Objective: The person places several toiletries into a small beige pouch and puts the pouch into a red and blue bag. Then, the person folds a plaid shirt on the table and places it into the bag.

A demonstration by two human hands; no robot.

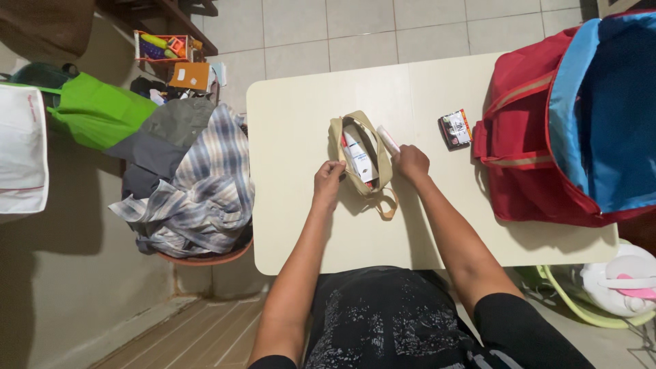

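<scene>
A small tan zip pouch (378, 147) lies open in the middle of the cream table (294, 225), with a white and red tube (358, 157) inside it. My left hand (329, 180) pinches the pouch's near left edge. My right hand (411, 162) holds a small white tube-like item (388, 139) at the pouch's right rim. A tan strap loop (389, 205) trails from the pouch toward me.
A small dark packet (456, 128) lies right of the pouch. A big red bag with a blue lining (526, 164) stands open on the table's right side. Left of the table, a basket holds a plaid shirt (205, 184) and a green bag (96, 109).
</scene>
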